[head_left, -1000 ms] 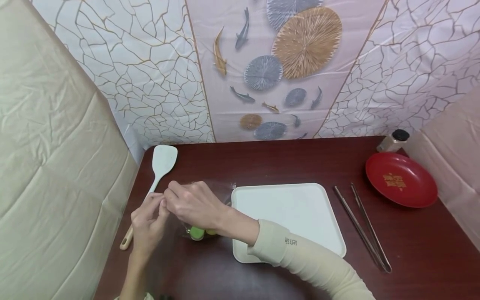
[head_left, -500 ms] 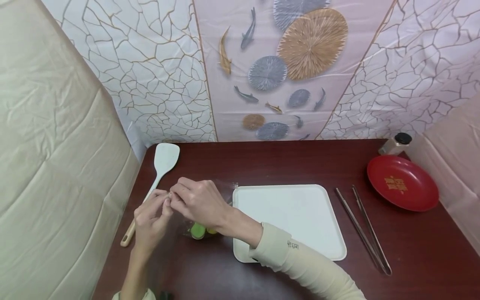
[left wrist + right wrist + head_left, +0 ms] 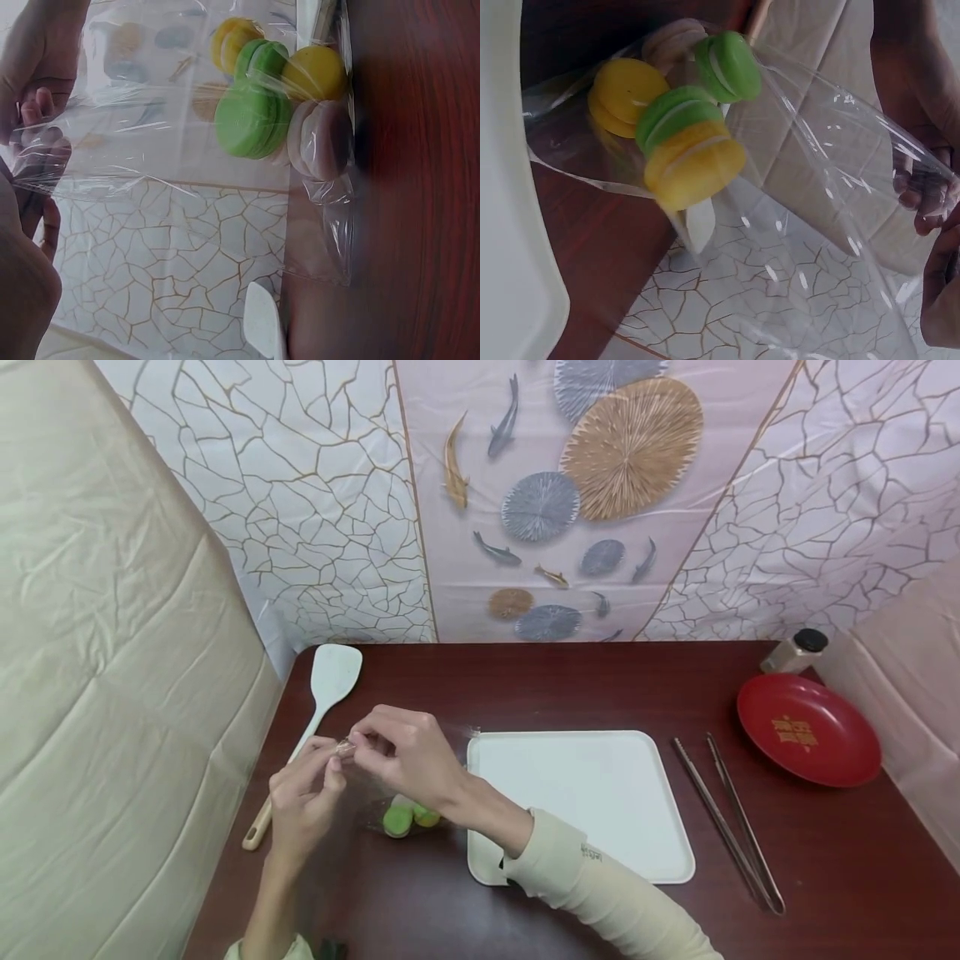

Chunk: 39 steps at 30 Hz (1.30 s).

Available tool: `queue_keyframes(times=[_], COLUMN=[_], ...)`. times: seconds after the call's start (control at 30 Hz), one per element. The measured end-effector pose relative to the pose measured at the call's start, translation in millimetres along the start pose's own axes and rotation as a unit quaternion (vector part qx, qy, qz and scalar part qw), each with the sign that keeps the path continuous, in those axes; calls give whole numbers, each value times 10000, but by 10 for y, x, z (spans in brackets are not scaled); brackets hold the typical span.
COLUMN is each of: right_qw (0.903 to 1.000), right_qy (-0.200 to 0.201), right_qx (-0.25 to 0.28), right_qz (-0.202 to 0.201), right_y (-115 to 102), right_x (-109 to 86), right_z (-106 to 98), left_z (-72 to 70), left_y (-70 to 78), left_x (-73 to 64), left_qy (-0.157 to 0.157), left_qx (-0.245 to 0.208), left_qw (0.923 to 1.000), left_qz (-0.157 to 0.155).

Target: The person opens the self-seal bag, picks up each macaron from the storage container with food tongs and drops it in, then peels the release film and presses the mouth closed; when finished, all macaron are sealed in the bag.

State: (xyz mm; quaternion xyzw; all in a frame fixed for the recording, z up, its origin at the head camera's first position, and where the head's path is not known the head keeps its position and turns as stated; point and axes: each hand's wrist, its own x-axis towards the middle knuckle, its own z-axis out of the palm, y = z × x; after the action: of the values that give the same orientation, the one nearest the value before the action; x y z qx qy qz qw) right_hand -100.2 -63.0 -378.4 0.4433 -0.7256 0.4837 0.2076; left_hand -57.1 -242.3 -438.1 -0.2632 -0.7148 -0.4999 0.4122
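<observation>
A clear plastic bag (image 3: 157, 127) hangs below both hands, its top edge gathered. My left hand (image 3: 300, 789) pinches this edge between thumb and fingers. Just to its right, my right hand (image 3: 408, 756) pinches the same edge, with a bit of crinkled plastic showing between the fingertips. Inside, at the bottom, lie several macarons: green macarons (image 3: 251, 124), yellow macarons (image 3: 697, 165) and a pale pinkish-grey macaron (image 3: 322, 142). In the head view the right hand and forearm hide part of the bag; only a few macarons (image 3: 399, 818) show beneath.
Right of the bag lies a white tray (image 3: 577, 802), partly under the right forearm. Metal tongs (image 3: 731, 822) lie beyond it, then a red plate (image 3: 810, 731) and a black-lidded jar (image 3: 795, 652). A white spatula (image 3: 330, 681) lies along the table's left side.
My right hand has shifted slightly up and right, its fingertips drawing a little apart from the left's. Crinkled plastic now shows between them, and more of the macarons is visible. The head view has shifted slightly.
</observation>
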Motion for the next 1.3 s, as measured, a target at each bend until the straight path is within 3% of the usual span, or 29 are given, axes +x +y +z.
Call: queue_keyframes(times=[0.23, 0.37, 0.67, 0.87, 1.3], right_qw=[9986, 9968, 9905, 9872, 9782], right_qy=[353, 612, 941, 1091, 1400], right_qx=[389, 501, 709, 651, 255], right_qz=[99, 138, 716, 963, 1510], right_y=[72, 107, 112, 116, 4], right_x=[-107, -223, -512, -647, -968], right_z=[-138, -326, -857, -1145, -1572], left_z=[-12, -4, 58, 65, 78], left_y=[1, -17, 6, 31, 60], left_x=[-28, -44, -7, 11, 40], left_qy=[175, 157, 149, 145, 258], left_qx=[210, -114, -577, -698, -677], left_qw=[9992, 9994, 9980, 9972, 9973], left_qz=[-293, -301, -203, -243, -81])
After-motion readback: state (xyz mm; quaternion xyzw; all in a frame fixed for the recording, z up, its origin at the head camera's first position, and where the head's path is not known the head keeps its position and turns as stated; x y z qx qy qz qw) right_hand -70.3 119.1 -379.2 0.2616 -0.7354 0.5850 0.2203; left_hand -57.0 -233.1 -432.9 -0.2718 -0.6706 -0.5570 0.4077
